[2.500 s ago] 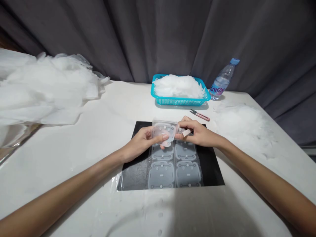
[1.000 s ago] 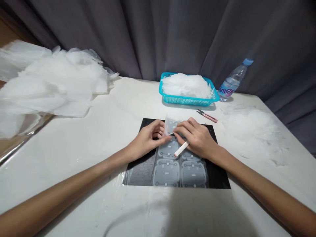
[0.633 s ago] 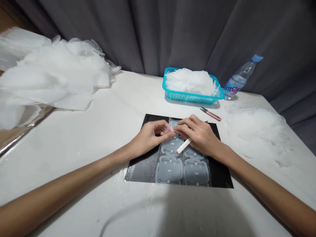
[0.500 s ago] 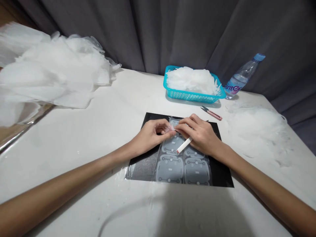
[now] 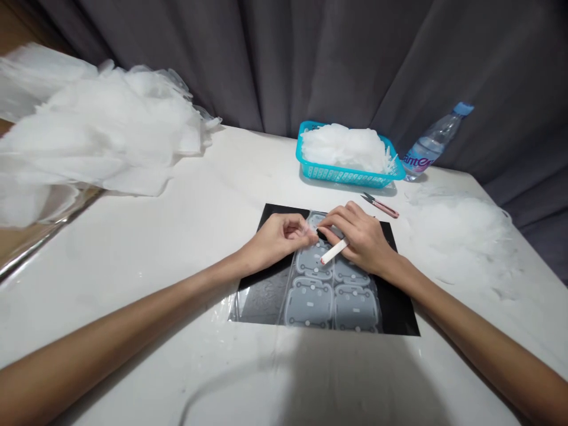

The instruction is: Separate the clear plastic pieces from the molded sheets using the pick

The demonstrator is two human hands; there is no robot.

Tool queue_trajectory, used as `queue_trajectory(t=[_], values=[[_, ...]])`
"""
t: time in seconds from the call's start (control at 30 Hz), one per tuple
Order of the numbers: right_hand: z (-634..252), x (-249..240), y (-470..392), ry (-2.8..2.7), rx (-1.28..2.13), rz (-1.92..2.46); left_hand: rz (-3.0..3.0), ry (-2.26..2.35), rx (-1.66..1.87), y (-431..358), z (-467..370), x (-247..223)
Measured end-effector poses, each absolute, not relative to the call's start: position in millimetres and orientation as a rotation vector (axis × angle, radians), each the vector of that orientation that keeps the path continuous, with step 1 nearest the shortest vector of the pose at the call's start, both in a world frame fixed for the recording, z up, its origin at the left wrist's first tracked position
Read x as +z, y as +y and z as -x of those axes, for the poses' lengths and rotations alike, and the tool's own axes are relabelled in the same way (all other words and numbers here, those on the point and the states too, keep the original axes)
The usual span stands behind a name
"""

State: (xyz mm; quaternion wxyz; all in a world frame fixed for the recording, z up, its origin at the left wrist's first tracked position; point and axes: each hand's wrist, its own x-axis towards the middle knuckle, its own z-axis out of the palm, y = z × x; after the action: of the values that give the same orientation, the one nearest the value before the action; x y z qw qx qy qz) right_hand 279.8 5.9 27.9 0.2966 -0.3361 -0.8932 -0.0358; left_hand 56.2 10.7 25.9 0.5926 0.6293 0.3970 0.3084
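Note:
My left hand point(image 5: 286, 234) is closed in a pinch on a small scrap of clear film point(image 5: 306, 226). Close to its right, my right hand point(image 5: 359, 234) curls round a slim white stick point(image 5: 333, 251) with a red end pointing down-left; its kind is not clear. The fingertips of both hands are a small gap apart. Beneath them lies a translucent plastic sheet point(image 5: 309, 303) printed with several rounded grey panel shapes. It rests on a black mat point(image 5: 397, 313), whose left part also has clear film over it.
A blue basket point(image 5: 350, 176) of white pieces stands behind the mat, beside a water bottle point(image 5: 437, 142). Pink-handled thread snips point(image 5: 380, 205) lie in front of it. White sheets point(image 5: 106, 124) are heaped at left, and film scraps point(image 5: 461, 236) at right.
The fingertips of my two hands have parted slightly, with the film scrap staying in the left. The white stick has tilted a little flatter in my right hand. The view has shifted slightly.

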Motion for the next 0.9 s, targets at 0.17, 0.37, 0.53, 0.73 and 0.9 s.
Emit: queue_trajectory(t=[0.17,0.37,0.53,0.73,0.9], values=[[-286.0,25.3,7.5,-2.393,-0.047,0.792,-1.475,0.883,0.694,12.0,-54.5,28.5],[-287.7,22.2,7.7,-2.392,-0.09,0.762,-1.461,0.889,0.662,12.7,-54.1,30.3],[-287.8,23.1,6.8,-2.397,-0.126,0.771,-1.492,0.895,0.652,12.4,-53.8,31.3],[-286.9,20.3,6.7,-2.399,-0.172,0.753,-1.533,0.876,0.643,12.1,-54.1,27.7],[-286.8,18.1,7.5,-2.412,-0.2,0.741,-1.542,0.852,0.64,13.3,-51.7,23.6]])
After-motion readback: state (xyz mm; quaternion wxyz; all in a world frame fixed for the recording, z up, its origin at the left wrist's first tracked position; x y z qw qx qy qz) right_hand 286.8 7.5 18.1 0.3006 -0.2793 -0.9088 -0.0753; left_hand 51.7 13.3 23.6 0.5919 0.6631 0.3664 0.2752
